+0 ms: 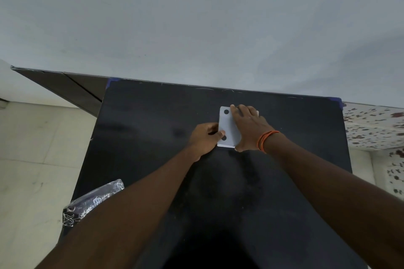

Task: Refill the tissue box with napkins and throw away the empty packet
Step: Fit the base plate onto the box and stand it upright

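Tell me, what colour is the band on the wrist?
Orange: thin thread band on the right wrist, head view.

Matte black rectangular tabletop (153,116), blue tape at far corners, set against grey wall. White flat rectangular tissue box (228,125) with two black dots lies far centre. Crumpled clear plastic packet (91,201) overhangs near-left edge.
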